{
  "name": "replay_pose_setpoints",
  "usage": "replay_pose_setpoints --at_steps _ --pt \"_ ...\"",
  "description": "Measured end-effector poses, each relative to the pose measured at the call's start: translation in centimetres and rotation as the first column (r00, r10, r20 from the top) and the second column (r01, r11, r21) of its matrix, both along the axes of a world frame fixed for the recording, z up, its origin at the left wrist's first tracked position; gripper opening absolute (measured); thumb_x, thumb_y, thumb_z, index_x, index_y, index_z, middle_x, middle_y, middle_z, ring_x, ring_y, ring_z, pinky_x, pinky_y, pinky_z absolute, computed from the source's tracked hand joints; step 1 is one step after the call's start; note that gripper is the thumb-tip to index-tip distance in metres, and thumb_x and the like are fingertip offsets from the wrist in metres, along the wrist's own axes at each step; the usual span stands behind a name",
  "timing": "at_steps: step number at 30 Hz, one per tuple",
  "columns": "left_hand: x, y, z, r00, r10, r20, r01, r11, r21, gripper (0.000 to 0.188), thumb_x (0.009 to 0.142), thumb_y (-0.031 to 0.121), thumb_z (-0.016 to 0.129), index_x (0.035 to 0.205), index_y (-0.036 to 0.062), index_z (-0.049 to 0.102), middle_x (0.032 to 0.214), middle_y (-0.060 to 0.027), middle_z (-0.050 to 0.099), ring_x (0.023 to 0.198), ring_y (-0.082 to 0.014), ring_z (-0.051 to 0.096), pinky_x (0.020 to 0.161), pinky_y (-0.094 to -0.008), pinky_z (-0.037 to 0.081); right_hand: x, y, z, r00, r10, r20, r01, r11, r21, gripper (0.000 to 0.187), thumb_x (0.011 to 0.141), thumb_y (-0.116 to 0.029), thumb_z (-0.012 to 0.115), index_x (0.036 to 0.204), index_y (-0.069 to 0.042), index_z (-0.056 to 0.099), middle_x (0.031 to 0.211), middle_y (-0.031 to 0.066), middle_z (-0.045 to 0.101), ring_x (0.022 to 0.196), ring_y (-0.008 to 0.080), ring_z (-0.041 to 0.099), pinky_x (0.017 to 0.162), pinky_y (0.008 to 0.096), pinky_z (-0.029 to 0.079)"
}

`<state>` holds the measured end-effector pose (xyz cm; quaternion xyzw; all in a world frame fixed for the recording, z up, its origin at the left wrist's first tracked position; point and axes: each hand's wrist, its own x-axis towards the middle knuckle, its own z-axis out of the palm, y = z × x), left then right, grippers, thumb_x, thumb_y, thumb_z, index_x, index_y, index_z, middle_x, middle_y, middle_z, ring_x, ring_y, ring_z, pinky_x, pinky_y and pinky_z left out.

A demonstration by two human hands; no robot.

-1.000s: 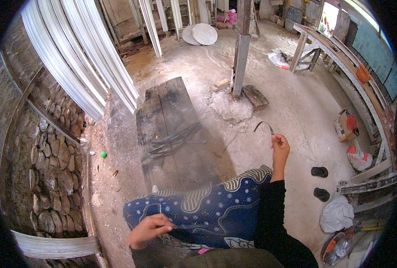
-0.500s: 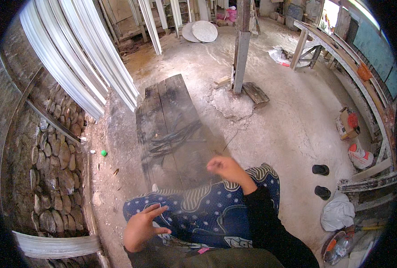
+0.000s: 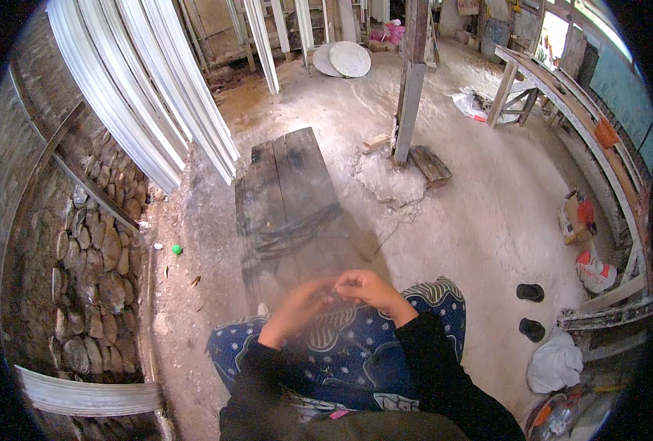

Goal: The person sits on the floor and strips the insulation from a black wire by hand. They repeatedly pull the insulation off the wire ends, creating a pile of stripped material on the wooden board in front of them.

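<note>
The pale concrete floor (image 3: 481, 228) of a rough workshop spreads ahead of the hands, and on it lies a scuffed, dark wooden board (image 3: 276, 176). A loose bundle of dark thin strips (image 3: 297, 234) rests across that board, just beyond the fingers. The left hand (image 3: 301, 305) and the right hand (image 3: 370, 288) come together at the board's near end, over a blue patterned cloth (image 3: 352, 360). Fingers on both are bent, tips close together; the left is smeared by motion, so whether either pinches anything cannot be told.

Ahead and right of the grip stands a post (image 3: 410, 88), a wooden block (image 3: 430, 165) at its foot; farther ahead are round pale discs (image 3: 350, 59), one partly hiding the other. Left of the grip, white ribbed lengths (image 3: 150, 88) run out past the upper edge. To the right lie dark sandals (image 3: 530, 292) and a whitish sack (image 3: 556, 361); the clutter behind it fades into the fisheye's dark rim.
</note>
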<state>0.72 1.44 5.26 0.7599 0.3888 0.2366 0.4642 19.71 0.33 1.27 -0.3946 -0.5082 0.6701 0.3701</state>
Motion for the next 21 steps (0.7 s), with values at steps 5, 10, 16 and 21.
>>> replay_pose_setpoints --at_steps 5,10,16,21 --pt "-1.4 1.3 -4.5 0.976 0.152 0.158 -0.119 0.972 -0.201 0.022 0.081 0.009 0.055 0.101 0.0012 0.057 0.092 -0.0063 0.061 0.083 -0.0133 0.056 0.074 -0.0253 0.044 1.3 0.1 -0.5 0.995 -0.005 -0.099 -0.009 0.990 -0.143 0.017 0.080 -0.019 0.058 0.087 -0.004 0.058 0.069 -0.0025 0.054 0.056 0.0040 0.045 0.050 0.0172 0.035" --pt "-4.0 2.0 -4.6 0.880 0.426 0.207 -0.369 0.891 -0.263 0.019 0.082 0.008 0.052 0.099 0.0012 0.059 0.079 -0.0052 0.061 0.060 -0.0074 0.052 0.052 -0.0196 0.041 4.0 -0.1 -0.8 0.993 0.114 0.017 -0.110 0.980 -0.165 0.018 0.080 -0.020 0.058 0.085 -0.003 0.059 0.065 -0.0015 0.054 0.053 0.0037 0.045 0.047 0.0170 0.035" --pt "-4.3 2.3 -4.0 0.783 0.539 0.312 -0.487 0.842 -0.232 0.020 0.085 0.016 0.050 0.097 0.0043 0.060 0.071 0.0008 0.057 0.048 -0.0022 0.038 0.041 -0.0160 0.028 6.4 -0.6 -0.1 0.998 0.008 -0.055 -0.019 0.980 -0.201 0.017 0.080 -0.018 0.058 0.083 -0.002 0.059 0.065 0.0011 0.056 0.053 0.0052 0.049 0.049 0.0167 0.039" --pt "-4.6 3.1 -6.1 0.819 0.506 0.270 -0.479 0.863 -0.161 0.020 0.085 0.019 0.051 0.094 0.0048 0.061 0.066 0.0037 0.054 0.047 -0.0020 0.036 0.041 -0.0166 0.027 7.6 -1.0 -1.5 0.827 -0.302 -0.474 0.227 0.951 -0.209 0.017 0.080 -0.018 0.057 0.087 -0.003 0.057 0.068 0.0038 0.059 0.055 0.0106 0.054 0.057 0.0218 0.047"
